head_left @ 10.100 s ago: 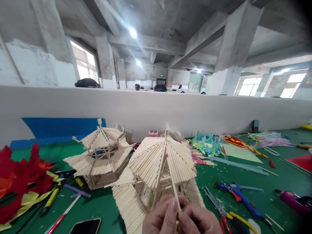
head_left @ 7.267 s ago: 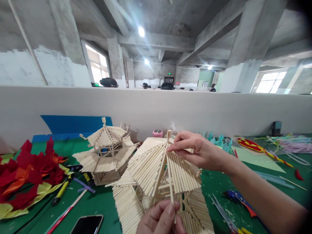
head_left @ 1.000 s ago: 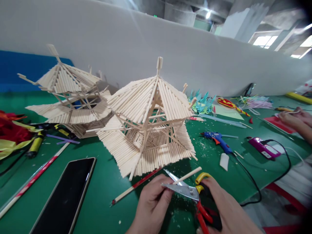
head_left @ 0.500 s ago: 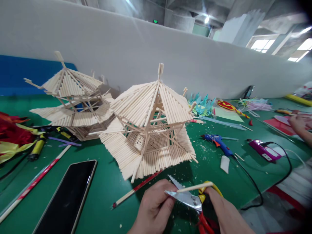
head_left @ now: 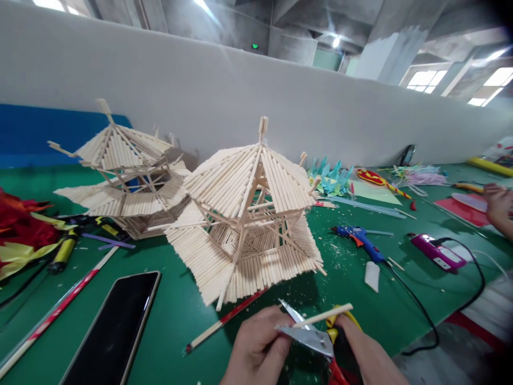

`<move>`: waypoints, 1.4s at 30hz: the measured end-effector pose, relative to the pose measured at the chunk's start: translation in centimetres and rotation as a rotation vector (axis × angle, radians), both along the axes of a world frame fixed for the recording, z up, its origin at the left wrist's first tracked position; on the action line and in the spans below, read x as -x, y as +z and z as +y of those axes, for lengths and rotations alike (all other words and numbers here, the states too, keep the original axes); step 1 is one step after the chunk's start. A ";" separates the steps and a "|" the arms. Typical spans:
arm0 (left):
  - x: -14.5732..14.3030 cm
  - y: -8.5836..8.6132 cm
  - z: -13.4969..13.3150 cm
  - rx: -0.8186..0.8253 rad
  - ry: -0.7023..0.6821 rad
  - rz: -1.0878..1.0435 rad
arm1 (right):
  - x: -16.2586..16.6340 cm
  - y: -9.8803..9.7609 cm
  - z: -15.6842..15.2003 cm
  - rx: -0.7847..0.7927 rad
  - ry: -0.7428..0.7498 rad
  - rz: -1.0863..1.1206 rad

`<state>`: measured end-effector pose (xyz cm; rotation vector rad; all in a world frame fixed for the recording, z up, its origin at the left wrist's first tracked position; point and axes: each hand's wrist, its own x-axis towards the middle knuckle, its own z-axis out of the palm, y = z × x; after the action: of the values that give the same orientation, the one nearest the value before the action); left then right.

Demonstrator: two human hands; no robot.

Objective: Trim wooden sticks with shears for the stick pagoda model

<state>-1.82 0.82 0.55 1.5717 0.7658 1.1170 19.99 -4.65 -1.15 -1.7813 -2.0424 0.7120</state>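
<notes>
We're at the trimming step: our left hand (head_left: 258, 350) pinches a thin wooden stick (head_left: 323, 316) w/ thumb and fingers closed on its near end, stick lying between the parted blades of the scissors (head_left: 310, 334). Our right hand (head_left: 366, 355) is wrapped round the yellow/red handles. This sits low at the counter (head_left: 172, 321) edge, just in front of the stick pagoda (head_left: 248, 214); a 2nd pagoda (head_left: 124, 176) stands behind-left, glue gun (head_left: 358, 238) to the right, phone (head_left: 114, 329) left. Next move, as we judge it: square the blades at the wanted length, squeeze cleanly, keep fingertips off the cut.
</notes>
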 end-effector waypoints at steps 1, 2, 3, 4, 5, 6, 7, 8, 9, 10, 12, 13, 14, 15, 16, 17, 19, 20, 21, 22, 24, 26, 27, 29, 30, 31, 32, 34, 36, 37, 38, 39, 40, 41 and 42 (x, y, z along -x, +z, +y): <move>0.1 0.3 0.1 0.062 -0.033 -0.015 | 0.0 0.4 0.1 0.009 0.017 0.006; 0.2 0.6 0.1 0.132 -0.066 -0.030 | 0.1 0.6 0.2 0.030 0.032 0.007; 0.2 0.8 0.2 0.207 -0.100 -0.043 | 0.0 0.8 0.3 0.060 0.046 0.003; 0.2 1.0 0.2 0.281 -0.125 -0.054 | 0.0 0.9 0.3 0.094 0.056 -0.003; 0.2 1.1 0.3 0.350 -0.142 -0.065 | 0.0 0.8 0.3 0.128 0.063 -0.008; 0.2 1.1 0.3 0.409 -0.150 -0.080 | 0.0 0.7 0.3 0.158 0.067 -0.011; 0.1 0.9 0.3 0.456 -0.144 -0.095 | 0.0 0.4 0.2 0.181 0.069 -0.010; 0.0 0.8 0.2 0.494 -0.126 -0.109 | 0.0 0.2 0.2 0.195 0.066 -0.007; -0.1 0.5 0.2 0.519 -0.101 -0.123 | 0.0 -0.1 0.1 0.200 0.059 -0.003; -0.3 0.3 0.1 0.533 -0.070 -0.136 | 0.0 -0.3 0.0 0.198 0.048 0.002; -0.5 0.0 0.0 0.539 -0.017 -0.158 | 0.0 -0.6 0.0 0.192 0.032 0.022; -0.6 -0.2 0.0 0.540 -0.008 -0.167 | 0.1 -0.6 0.0 0.193 0.032 0.038; -0.6 -0.2 0.0 0.547 -0.015 -0.177 | 0.1 -0.6 0.1 0.195 0.037 0.057; -0.6 -0.2 0.1 0.564 -0.030 -0.188 | 0.2 -0.6 0.1 0.199 0.048 0.076; -0.5 -0.3 0.1 0.594 -0.056 -0.200 | 0.2 -0.5 0.2 0.205 0.057 0.093; -0.4 -0.3 0.2 0.632 -0.085 -0.217 | 0.3 -0.4 0.2 0.213 0.063 0.101; -0.2 -0.4 0.3 0.710 -0.142 -0.259 | 0.4 -0.5 0.2 0.250 0.063 0.093; -0.2 -0.5 0.3 0.738 -0.163 -0.276 | 0.4 -0.6 0.1 0.274 0.061 0.083; -0.2 -0.5 0.3 0.752 -0.179 -0.289 | 0.4 -0.7 0.0 0.293 0.055 0.076; -0.2 -0.6 0.3 0.751 -0.180 -0.291 | 0.4 -0.9 0.0 0.304 0.051 0.075; -0.3 -0.7 0.2 0.704 -0.136 -0.264 | 0.5 -1.2 -0.2 0.310 0.043 0.089; -0.4 -0.6 0.1 0.613 -0.058 -0.220 | 0.6 -1.3 -0.1 0.303 0.027 0.106; -0.5 -0.5 0.0 0.565 -0.030 -0.200 | 0.6 -1.2 0.0 0.300 0.016 0.115; -0.5 -0.2 0.0 0.497 -0.008 -0.179 | 0.9 -0.8 0.2 0.297 0.007 0.138; -0.5 0.0 0.0 0.486 -0.018 -0.178 | 1.0 -0.5 0.3 0.298 0.009 0.154; -0.4 0.1 0.1 0.492 -0.037 -0.179 | 1.1 -0.3 0.5 0.306 0.005 0.167; -0.3 0.1 0.1 0.510 -0.059 -0.183 | 1.1 0.0 0.5 0.323 0.003 0.182; -0.2 0.1 0.1 0.573 -0.117 -0.208 | 1.2 0.2 0.6 0.352 -0.010 0.204; -0.2 -0.1 0.1 0.648 -0.175 -0.249 | 1.2 0.1 0.4 0.368 -0.010 0.217; -0.3 -0.3 0.1 0.680 -0.198 -0.271 | 1.1 -0.1 0.3 0.370 -0.003 0.217; -0.4 -0.5 0.2 0.706 -0.212 -0.290 | 1.0 -0.4 0.2 0.369 0.000 0.211; -0.5 -0.6 0.2 0.722 -0.216 -0.303 | 1.0 -0.7 0.1 0.367 -0.006 0.198; -0.5 -0.8 0.2 0.727 -0.208 -0.307 | 0.9 -1.0 0.1 0.367 -0.016 0.180; -0.6 -0.9 0.2 0.721 -0.191 -0.301 | 0.9 -1.3 0.1 0.367 -0.030 0.160; -0.7 -1.0 0.2 0.706 -0.167 -0.287 | 0.9 -1.5 0.1 0.370 -0.046 0.140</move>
<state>-1.15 1.05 -0.42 0.8423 0.7124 0.7992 19.06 -4.54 -2.64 -1.8976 -1.8625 1.2282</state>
